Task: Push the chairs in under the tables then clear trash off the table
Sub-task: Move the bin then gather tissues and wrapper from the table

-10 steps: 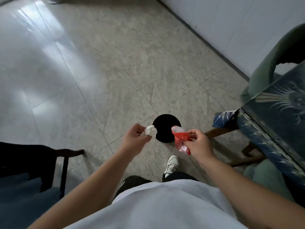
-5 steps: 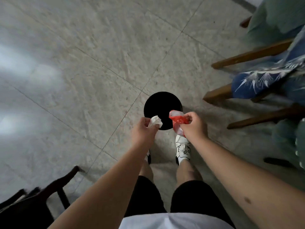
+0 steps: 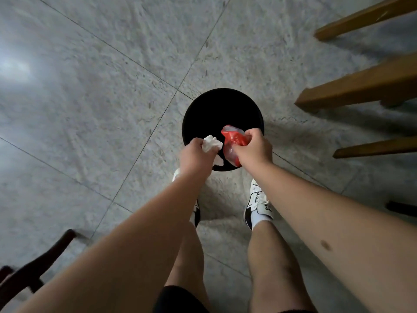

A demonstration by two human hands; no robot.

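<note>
A: Item one, left hand [image 3: 196, 155]. Condition?

B: Clenched round a crumpled white tissue [image 3: 212, 144]; part of the wad sticks out past the fingers, over the near-left rim of the black bin [image 3: 203, 109].

A: Item two, right hand [image 3: 253, 147].

B: Pinching a red and clear plastic wrapper [image 3: 234, 141], which hangs inside the bin's outline on the near side. Both pieces of trash are off the table and held above the opening, presumably so a simple release drops them in.

A: Item three, the bin itself.

B: Round, dark inside, contents not visible. It stands on the tiled floor [image 3: 90, 86] just beyond the person's two shoes [image 3: 258, 205].

A: Clearances?

B: Wooden chair legs [image 3: 361, 84] to the right, apart from the bin. A dark chair frame [image 3: 36, 269] near left, well apart. Open floor far and left. The tissue sits close to the rim's edge; my judgement is that a small reach farther in would keep it from landing outside.
</note>
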